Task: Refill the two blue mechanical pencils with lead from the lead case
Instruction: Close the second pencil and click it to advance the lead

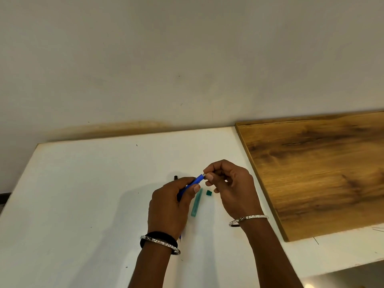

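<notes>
My left hand (pixel 169 204) grips a blue mechanical pencil (pixel 198 178), its top end tilted up to the right. My right hand (pixel 232 183) pinches at that top end with thumb and forefinger; what it pinches is too small to tell. A pale green lead case (pixel 197 202) lies on the white table (pixel 83 194) between my hands. Its dark green cap (pixel 209 192) sits apart, just right of the case. A blue tip (pixel 180 236) pokes out below my left wrist. A small black piece (pixel 175 177) lies beyond my left hand.
A wooden board (pixel 315 169) lies on the right part of the table, its edge close to my right hand. A plain wall (pixel 187 59) rises behind the table's far edge. Bangles circle both wrists.
</notes>
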Demonstrator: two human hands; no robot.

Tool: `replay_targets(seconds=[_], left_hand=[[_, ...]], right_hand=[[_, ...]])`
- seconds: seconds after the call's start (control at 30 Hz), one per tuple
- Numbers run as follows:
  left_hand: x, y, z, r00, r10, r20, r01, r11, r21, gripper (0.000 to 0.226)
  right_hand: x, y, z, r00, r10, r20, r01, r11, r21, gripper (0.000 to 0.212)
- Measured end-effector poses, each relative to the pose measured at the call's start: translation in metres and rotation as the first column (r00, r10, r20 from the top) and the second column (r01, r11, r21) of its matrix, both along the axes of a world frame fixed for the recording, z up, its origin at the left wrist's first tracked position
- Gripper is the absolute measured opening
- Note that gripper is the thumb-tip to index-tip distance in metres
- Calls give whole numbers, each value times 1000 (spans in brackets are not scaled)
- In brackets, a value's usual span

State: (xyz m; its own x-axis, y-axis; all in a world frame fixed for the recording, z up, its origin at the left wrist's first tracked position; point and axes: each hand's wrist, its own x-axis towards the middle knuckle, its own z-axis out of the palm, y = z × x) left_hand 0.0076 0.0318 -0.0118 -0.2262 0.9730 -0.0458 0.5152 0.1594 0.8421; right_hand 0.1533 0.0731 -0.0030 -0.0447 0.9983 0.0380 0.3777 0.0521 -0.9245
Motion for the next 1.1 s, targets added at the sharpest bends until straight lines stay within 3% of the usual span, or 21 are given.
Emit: replay_targets(seconds=[0.73, 0.87, 0.97, 1.1], left_hand=[[-2, 0, -1, 1000, 10, 22, -9, 1000, -24, 31], [2, 1, 1, 994, 7, 108, -5, 1000, -24, 26], [2, 1, 0, 991, 22, 134, -19, 1000, -23, 25], [2, 1, 0, 988, 42, 151, -39, 999, -24, 25]], right_hand=[[7, -2, 5, 992, 79, -94, -89, 991, -101, 26], [19, 1, 4, 985, -119, -121, 108, 990, -93, 27], [31, 3, -4, 948, -313, 61, 317, 946, -72, 23], [32, 1, -12, 933, -182, 310, 228, 966, -120, 15]])
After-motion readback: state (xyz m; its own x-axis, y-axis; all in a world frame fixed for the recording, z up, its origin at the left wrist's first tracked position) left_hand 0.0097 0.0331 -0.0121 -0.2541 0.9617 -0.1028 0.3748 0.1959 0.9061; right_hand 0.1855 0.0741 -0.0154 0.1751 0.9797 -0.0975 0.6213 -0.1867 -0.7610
